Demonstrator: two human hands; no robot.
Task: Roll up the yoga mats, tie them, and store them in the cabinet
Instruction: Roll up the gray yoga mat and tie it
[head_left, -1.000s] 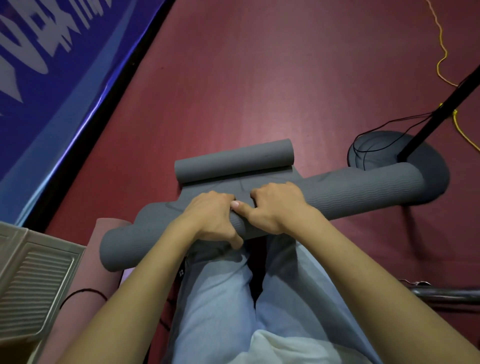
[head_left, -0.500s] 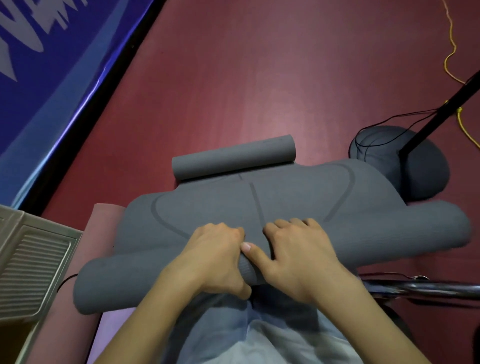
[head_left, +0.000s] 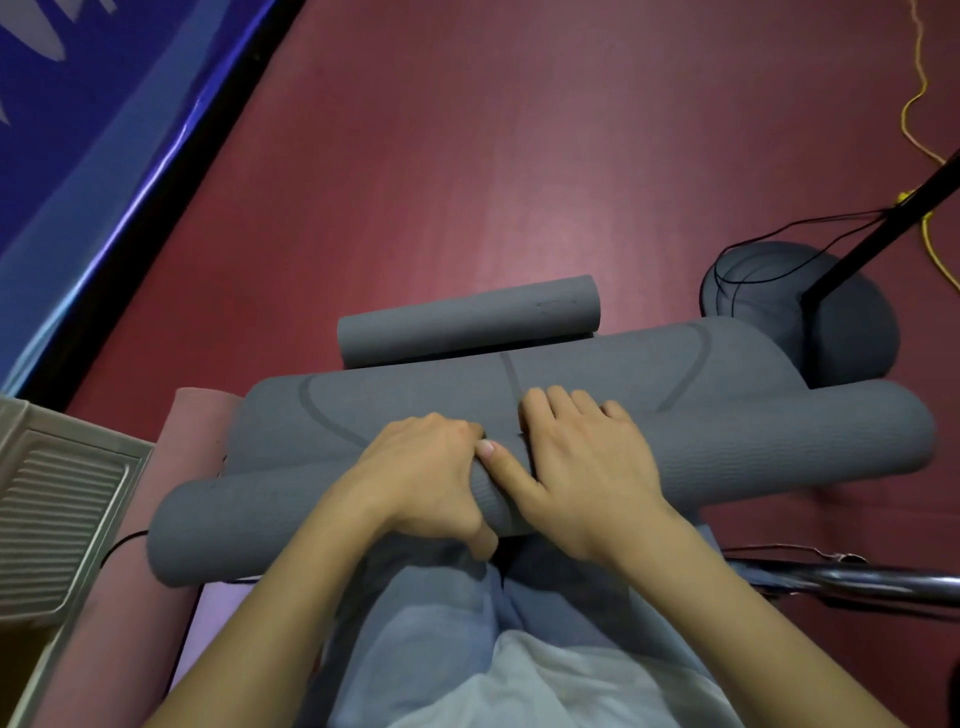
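Observation:
A grey yoga mat (head_left: 779, 447) lies across my lap as a thick roll reaching from lower left to right. A short flat stretch (head_left: 415, 395) with dark curved lines runs from the roll to the mat's far end (head_left: 467, 322), which curls up on itself. My left hand (head_left: 421, 478) grips the middle of the roll, fingers curled over its top. Beside it my right hand (head_left: 587, 467) wraps the roll, fingers over the top and thumb pointing left. A pink rolled mat (head_left: 130, 623) lies under the grey roll's left end.
A beige ribbed plastic panel (head_left: 57, 525) sits at the left edge. A black stand base (head_left: 841, 322) with pole and thin black wires is at the right, a yellow cord (head_left: 914, 104) beyond it. A chrome tube (head_left: 883, 582) lies at lower right. Dark red floor stretches ahead, a blue banner (head_left: 78, 130) at left.
The thick roll has moved back toward me from the curled far end, exposing a flat stretch of mat between them. Both hands stayed on the roll's middle.

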